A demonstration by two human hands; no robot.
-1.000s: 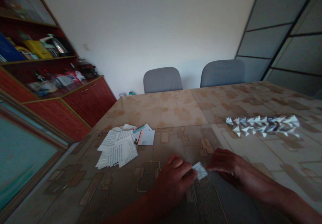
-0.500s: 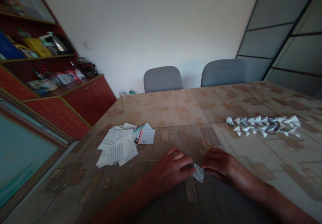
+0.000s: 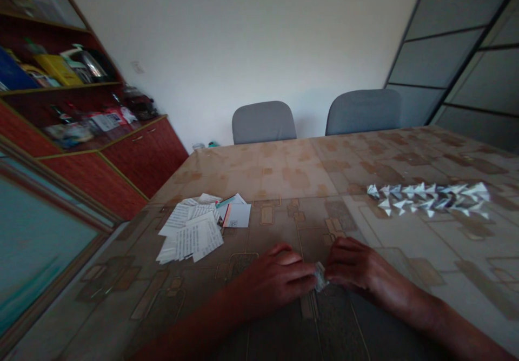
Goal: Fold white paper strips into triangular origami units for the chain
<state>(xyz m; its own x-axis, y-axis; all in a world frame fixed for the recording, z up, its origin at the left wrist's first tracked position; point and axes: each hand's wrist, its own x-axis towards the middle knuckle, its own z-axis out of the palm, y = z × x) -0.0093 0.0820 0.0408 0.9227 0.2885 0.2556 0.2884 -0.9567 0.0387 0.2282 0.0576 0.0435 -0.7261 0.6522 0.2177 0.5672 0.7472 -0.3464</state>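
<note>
A small piece of folded paper [image 3: 320,278] is pinched between my two hands, low over the near part of the table. My left hand [image 3: 279,272] grips its left side, fingers closed and pointing right. On its right side my right hand [image 3: 351,263] holds the edge with bent fingers and thumb. Much of the paper is covered by the fingertips, so its exact fold cannot be made out. To the left lies a loose pile of printed paper pieces [image 3: 194,236]. Off to the right, several folded paper pieces [image 3: 430,196] with pointed tips stand in two rows.
The table [image 3: 284,172] has a patterned cover. Two grey chairs [image 3: 263,123] stand at its far side against the wall. A reddish wooden cabinet [image 3: 150,155] with a kettle [image 3: 93,64] and other goods on its shelves is at the left.
The paper between my hands has turned and shows less of itself, with my hands slightly closer together. The whole view has shifted a little.
</note>
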